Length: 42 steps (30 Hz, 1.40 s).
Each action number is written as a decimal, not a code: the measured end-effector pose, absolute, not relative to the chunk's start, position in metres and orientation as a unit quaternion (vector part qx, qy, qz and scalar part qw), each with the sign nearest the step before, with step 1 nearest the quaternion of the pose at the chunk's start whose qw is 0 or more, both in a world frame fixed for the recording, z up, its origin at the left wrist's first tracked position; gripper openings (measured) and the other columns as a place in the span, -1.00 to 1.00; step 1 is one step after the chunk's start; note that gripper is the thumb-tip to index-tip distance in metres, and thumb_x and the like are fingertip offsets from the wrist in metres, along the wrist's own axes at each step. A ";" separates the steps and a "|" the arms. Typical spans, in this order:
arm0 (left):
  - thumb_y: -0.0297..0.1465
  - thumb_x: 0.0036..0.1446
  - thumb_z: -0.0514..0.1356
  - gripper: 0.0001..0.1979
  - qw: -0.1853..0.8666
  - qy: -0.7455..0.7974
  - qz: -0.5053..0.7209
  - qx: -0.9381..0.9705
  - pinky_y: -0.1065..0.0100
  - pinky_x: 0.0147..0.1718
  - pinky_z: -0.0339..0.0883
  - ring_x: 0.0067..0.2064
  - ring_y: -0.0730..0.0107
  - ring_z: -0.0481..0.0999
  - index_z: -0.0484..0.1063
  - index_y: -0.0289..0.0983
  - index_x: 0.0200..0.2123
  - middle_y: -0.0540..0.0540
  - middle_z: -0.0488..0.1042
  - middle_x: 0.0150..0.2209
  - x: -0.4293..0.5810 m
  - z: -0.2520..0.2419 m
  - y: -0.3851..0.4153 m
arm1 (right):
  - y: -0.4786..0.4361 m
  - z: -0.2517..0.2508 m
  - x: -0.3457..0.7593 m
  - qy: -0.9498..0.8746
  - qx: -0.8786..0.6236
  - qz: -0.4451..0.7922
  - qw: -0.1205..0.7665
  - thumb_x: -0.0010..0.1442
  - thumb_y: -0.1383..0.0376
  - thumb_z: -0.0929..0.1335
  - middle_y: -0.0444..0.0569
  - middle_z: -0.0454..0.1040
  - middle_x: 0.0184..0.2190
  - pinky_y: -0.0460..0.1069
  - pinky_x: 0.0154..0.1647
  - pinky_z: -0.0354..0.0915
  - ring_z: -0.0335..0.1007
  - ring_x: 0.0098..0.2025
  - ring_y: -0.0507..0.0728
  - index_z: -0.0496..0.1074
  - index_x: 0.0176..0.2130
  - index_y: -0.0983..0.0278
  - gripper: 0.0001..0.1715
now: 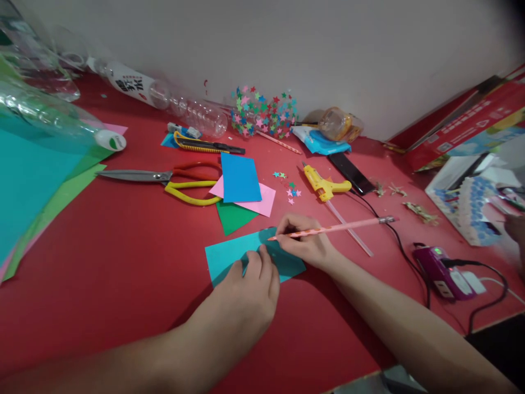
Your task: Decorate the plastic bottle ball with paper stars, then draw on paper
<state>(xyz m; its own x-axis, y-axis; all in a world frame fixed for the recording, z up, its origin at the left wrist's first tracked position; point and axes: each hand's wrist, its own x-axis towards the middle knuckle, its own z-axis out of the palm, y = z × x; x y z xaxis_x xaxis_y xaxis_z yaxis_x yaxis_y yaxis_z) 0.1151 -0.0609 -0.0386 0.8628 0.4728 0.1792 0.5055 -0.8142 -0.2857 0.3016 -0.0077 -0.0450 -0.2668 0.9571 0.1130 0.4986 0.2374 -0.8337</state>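
A turquoise sheet of paper (pixel 229 251) lies on the red table in front of me. My left hand (pixel 250 290) rests on its lower part, with loosely bent fingers and fingertips pressing on the sheet. A pink patterned pencil (pixel 344 225) is held in my right hand (pixel 305 241), which also rests on the sheet. The pencil's tip is at the paper near its upper edge, and its eraser end points right. Just beyond lie a blue paper piece (pixel 241 178), a pink one (pixel 266 201) and a green one (pixel 233 216), overlapping.
Scissors (pixel 156 176) and a yellow utility knife (pixel 205 144) lie left of centre. A glue gun (pixel 326 184), phone (pixel 351 172) and purple power adapter (pixel 445 273) are at right. Plastic bottles (pixel 197 112) and a star-covered bottle piece (pixel 264 112) line the wall. Someone else's hand (pixel 514 227) shows far right.
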 end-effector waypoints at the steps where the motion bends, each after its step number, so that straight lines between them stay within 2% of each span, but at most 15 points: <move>1: -0.60 0.05 0.00 -0.57 0.164 -0.256 -0.052 -0.951 0.17 -0.32 0.47 -0.11 -0.03 0.52 0.42 -0.52 -0.01 -0.49 0.47 -0.02 0.115 -0.038 -0.061 | -0.008 -0.046 0.302 -0.716 -0.507 0.352 0.327 -0.02 0.41 0.30 -0.19 0.32 -0.61 -0.15 -0.57 0.11 0.20 -0.55 -0.03 0.28 -0.54 0.27 -0.89; 9: -0.59 0.06 -0.02 -0.57 0.164 -0.255 -0.054 -0.951 0.17 -0.31 0.48 -0.11 -0.02 0.52 0.43 -0.51 -0.01 -0.44 0.49 -0.04 0.116 -0.038 -0.060 | -0.008 -0.044 0.296 -0.711 -0.531 0.319 0.334 -0.01 0.44 0.28 -0.18 0.34 -0.60 -0.14 -0.55 0.14 0.25 -0.54 -0.02 0.28 -0.54 0.27 -0.88; 15: -0.57 0.07 0.01 -0.60 0.166 -0.258 -0.067 -0.949 0.16 -0.32 0.48 -0.12 -0.03 0.53 0.44 -0.52 -0.04 -0.45 0.50 -0.05 0.116 -0.039 -0.061 | -0.008 -0.043 0.293 -0.692 -0.561 0.295 0.346 0.00 0.41 0.29 -0.22 0.27 -0.64 -0.14 -0.59 0.08 0.15 -0.59 -0.04 0.27 -0.54 0.26 -0.87; 22: -0.59 0.06 0.01 -0.59 0.167 -0.263 -0.063 -0.948 0.16 -0.31 0.48 -0.11 -0.04 0.52 0.43 -0.52 -0.02 -0.46 0.49 -0.04 0.117 -0.039 -0.062 | -0.007 -0.046 0.293 -0.697 -0.551 0.286 0.359 -0.01 0.42 0.28 -0.21 0.28 -0.62 -0.13 -0.56 0.11 0.16 -0.57 -0.04 0.25 -0.55 0.25 -0.86; 33: -0.58 0.08 -0.03 -0.58 0.165 -0.253 -0.052 -0.952 0.15 -0.31 0.48 -0.10 -0.05 0.52 0.42 -0.52 -0.02 -0.46 0.48 -0.04 0.117 -0.039 -0.061 | -0.007 -0.045 0.296 -0.697 -0.551 0.301 0.348 -0.11 0.45 0.24 -0.23 0.19 -0.66 -0.15 -0.59 0.09 0.20 -0.58 -0.03 0.16 -0.59 0.24 -0.85; 42: -0.57 0.08 -0.03 -0.59 0.166 -0.256 -0.059 -0.951 0.17 -0.32 0.48 -0.12 -0.03 0.53 0.44 -0.52 -0.04 -0.47 0.49 -0.04 0.116 -0.037 -0.061 | -0.007 -0.048 0.300 -0.716 -0.540 0.296 0.329 -0.12 0.42 0.25 -0.23 0.18 -0.67 -0.14 -0.62 0.01 0.08 -0.60 -0.04 0.15 -0.59 0.24 -0.86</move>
